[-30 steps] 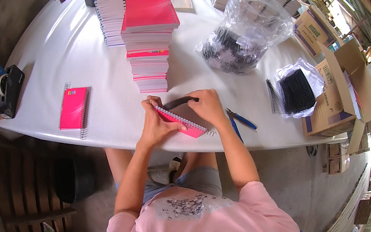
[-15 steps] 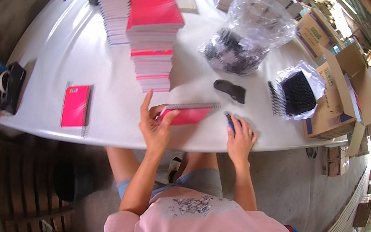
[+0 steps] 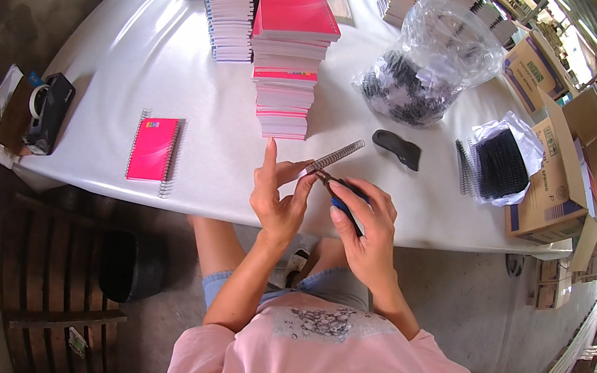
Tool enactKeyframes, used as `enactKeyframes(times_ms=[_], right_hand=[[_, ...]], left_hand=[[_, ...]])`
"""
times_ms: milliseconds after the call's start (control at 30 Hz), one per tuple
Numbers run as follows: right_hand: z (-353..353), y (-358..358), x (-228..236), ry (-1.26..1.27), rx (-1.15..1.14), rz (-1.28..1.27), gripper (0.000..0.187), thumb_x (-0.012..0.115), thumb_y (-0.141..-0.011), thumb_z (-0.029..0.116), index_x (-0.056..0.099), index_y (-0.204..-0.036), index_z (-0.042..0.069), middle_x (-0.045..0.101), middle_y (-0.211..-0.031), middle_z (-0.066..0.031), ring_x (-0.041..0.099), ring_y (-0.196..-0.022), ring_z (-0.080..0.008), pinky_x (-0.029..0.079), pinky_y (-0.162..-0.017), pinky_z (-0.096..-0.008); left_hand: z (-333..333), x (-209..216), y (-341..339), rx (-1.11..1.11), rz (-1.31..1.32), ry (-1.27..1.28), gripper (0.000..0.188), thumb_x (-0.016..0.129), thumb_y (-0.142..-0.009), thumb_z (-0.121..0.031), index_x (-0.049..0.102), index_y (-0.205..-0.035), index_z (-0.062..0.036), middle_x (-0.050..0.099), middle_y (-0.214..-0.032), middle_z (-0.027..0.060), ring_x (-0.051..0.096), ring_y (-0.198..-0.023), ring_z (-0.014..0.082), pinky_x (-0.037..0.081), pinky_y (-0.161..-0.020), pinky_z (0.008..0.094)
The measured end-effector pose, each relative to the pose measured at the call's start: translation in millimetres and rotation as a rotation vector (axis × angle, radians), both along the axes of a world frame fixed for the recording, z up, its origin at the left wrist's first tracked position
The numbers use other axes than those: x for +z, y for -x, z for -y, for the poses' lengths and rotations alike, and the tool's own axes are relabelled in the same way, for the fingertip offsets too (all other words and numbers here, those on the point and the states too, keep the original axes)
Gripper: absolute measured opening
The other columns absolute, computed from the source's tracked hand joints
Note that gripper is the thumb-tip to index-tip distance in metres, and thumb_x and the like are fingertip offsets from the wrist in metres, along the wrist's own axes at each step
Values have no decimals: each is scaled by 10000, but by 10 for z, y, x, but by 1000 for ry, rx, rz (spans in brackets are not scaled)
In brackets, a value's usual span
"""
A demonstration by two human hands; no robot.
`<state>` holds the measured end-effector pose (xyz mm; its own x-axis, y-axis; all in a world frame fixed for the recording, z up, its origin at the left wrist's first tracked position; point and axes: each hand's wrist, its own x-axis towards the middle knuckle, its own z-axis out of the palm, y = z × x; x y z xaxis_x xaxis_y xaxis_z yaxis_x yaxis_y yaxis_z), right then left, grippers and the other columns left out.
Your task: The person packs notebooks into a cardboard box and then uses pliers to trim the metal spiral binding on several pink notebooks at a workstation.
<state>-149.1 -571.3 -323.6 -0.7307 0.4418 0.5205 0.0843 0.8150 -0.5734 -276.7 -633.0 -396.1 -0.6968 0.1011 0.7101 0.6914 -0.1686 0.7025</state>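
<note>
White tabletop (image 3: 216, 125) runs under it all. Cardboard box (image 3: 545, 203) is well right of my right fingers (image 3: 376, 198): flaps open, pale sheets inside, rest hidden. Stack of pink notebooks (image 3: 282, 57) sits just beyond my left fingers (image 3: 270, 161), probably for short reach. Clear bag (image 3: 448, 40), beyond and right of my right fingers, holds dark coils (image 3: 399, 85) in a heap. Pink notebook (image 3: 154, 150) lies alone, left of my left fingers. Black coil bundle (image 3: 501, 165) sits on crumpled white paper, right of my right fingers; likely keeps it together. Right fingers wrapped round blue-handled pliers (image 3: 338, 199), tips at the coil end by my left thumb; can't tell if biting. Left fingers pinch that end of the wire coil (image 3: 341, 154), index raised, probably to steady it.
</note>
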Motion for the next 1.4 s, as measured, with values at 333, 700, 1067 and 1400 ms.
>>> enactKeyframes(times_ms=[333, 700, 1067, 1400], right_hand=[[-68, -71, -35, 785, 302, 95, 305, 526, -937, 253, 531, -1211, 120, 597, -931, -113, 582, -767, -210, 467, -611, -307], [52, -84, -229, 1328, 393, 17, 353, 462, -966, 248, 418, -1275, 83, 558, -1050, -119, 555, -907, -171, 481, -750, -296], [-576, -560, -542, -39, -452, 366, 313, 528, -904, 258, 547, -1197, 150, 505, -1171, -80, 444, -1130, -292, 281, -984, -506], [-531, -74, -776, 113, -80, 139, 505, 613, -855, 177, 436, -1326, 137, 446, -1287, -123, 392, -1235, -281, 300, -1013, -458]], left_hand=[[62, 58, -4, 12, -205, 75, 834, 667, -711, 115, 213, -1399, -11, 664, -856, 140, 634, -727, 207, 518, -627, 307], [32, -23, -42, -29, -79, -81, 804, 651, -730, 132, 223, -1391, -31, 620, -855, 126, 613, -746, 187, 525, -698, 301], [226, 131, 24, -159, 525, -382, 791, 631, -848, -18, 124, -1452, -82, 613, -916, 73, 570, -783, 91, 479, -686, 205], [523, 110, 75, -170, 583, -307, 681, 585, -887, -70, 184, -1437, -82, 576, -933, 47, 529, -820, 64, 440, -660, 177]])
